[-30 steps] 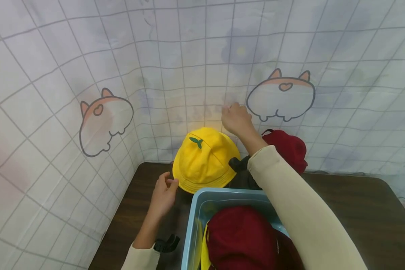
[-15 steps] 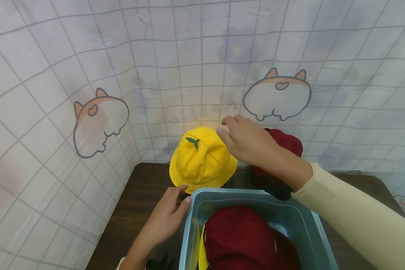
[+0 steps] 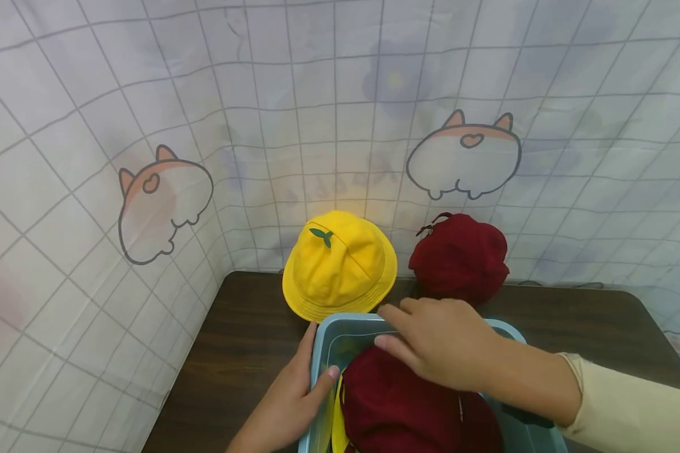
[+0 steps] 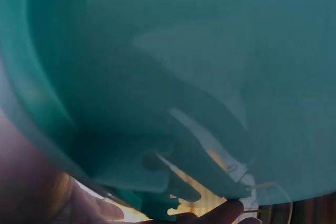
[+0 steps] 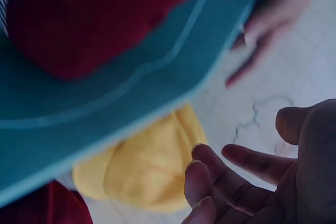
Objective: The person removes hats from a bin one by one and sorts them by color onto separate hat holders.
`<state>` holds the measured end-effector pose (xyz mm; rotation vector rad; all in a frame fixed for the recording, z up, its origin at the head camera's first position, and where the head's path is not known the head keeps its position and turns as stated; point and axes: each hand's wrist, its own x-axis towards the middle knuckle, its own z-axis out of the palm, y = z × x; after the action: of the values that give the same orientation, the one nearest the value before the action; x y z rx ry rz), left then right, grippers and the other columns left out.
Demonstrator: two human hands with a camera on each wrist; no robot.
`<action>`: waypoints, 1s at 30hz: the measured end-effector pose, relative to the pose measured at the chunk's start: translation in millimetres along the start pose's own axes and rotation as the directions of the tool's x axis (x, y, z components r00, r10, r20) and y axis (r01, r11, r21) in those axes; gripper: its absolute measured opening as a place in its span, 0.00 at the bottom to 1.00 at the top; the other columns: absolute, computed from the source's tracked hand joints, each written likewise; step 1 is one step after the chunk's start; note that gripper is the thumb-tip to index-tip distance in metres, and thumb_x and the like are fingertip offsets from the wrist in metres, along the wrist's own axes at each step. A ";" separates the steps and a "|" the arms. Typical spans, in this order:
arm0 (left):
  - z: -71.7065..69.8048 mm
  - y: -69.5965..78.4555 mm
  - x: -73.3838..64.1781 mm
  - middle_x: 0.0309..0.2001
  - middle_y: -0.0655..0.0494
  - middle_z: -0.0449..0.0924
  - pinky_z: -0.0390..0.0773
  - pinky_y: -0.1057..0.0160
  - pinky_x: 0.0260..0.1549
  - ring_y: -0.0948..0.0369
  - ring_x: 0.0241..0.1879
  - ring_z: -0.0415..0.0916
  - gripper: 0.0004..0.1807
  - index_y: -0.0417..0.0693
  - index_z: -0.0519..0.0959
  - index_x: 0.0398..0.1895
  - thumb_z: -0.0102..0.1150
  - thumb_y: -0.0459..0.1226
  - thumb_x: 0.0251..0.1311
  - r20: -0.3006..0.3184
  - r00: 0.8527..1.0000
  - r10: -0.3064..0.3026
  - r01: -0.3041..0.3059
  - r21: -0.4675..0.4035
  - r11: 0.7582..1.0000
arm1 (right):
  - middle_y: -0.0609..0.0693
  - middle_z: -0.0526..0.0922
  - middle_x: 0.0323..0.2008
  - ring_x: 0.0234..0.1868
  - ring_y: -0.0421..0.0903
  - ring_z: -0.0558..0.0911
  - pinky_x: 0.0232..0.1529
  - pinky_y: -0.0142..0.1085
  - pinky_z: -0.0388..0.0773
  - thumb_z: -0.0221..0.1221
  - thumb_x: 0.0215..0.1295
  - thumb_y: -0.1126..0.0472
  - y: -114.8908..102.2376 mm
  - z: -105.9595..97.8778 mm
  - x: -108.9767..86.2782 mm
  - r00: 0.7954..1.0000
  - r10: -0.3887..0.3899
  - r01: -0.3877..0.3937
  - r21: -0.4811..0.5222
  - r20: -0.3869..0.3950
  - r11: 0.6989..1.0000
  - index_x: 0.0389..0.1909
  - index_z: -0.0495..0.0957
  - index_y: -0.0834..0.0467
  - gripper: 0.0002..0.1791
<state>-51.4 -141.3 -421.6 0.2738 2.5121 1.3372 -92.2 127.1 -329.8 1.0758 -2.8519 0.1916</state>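
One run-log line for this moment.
In bin: red hat; left hand: at bin's left rim; right hand: over bin's far end; behind bin: yellow hat, second red hat

One bin (image 3: pixel 348 317), two red hats (image 3: pixel 460 259) (image 3: pixel 399 409)

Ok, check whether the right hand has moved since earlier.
Yes: in the head view, relative to the yellow hat, the right hand has moved lower, to the blue tub.

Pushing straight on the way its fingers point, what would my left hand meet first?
Likely the yellow hat, just beyond the left hand in the head view; the depth gap is unclear.
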 end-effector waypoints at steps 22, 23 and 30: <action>14.1 -10.6 0.9 0.79 0.50 0.57 0.64 0.35 0.68 0.51 0.69 0.66 0.38 0.59 0.42 0.84 0.42 0.55 0.79 -0.068 0.998 -0.002 0.006 0.065 0.998 | 0.43 0.83 0.49 0.46 0.42 0.79 0.43 0.39 0.84 0.49 0.73 0.31 -6.1 43.9 -32.9 0.969 -0.163 0.159 0.039 0.183 0.987 0.65 0.77 0.41 0.29; 14.5 -11.2 0.8 0.79 0.50 0.57 0.64 0.36 0.68 0.51 0.69 0.66 0.38 0.59 0.43 0.84 0.42 0.55 0.79 -0.073 0.997 0.005 0.000 0.066 0.998 | 0.43 0.83 0.50 0.46 0.43 0.79 0.43 0.39 0.84 0.50 0.73 0.31 -5.8 45.1 -33.5 0.968 -0.166 0.162 0.038 0.187 0.986 0.65 0.77 0.41 0.29; 17.5 -13.5 -0.7 0.76 0.48 0.61 0.67 0.37 0.66 0.51 0.65 0.69 0.36 0.59 0.43 0.84 0.42 0.50 0.81 -0.089 0.996 0.021 -0.016 0.058 0.998 | 0.41 0.85 0.49 0.47 0.43 0.79 0.46 0.41 0.84 0.58 0.71 0.36 -3.7 51.8 -35.8 0.964 -0.180 0.177 0.030 0.197 0.984 0.62 0.79 0.41 0.25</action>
<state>-45.4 -135.3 -442.0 0.2549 2.6312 1.3137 -64.9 140.0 -385.2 1.4227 -2.9038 0.0928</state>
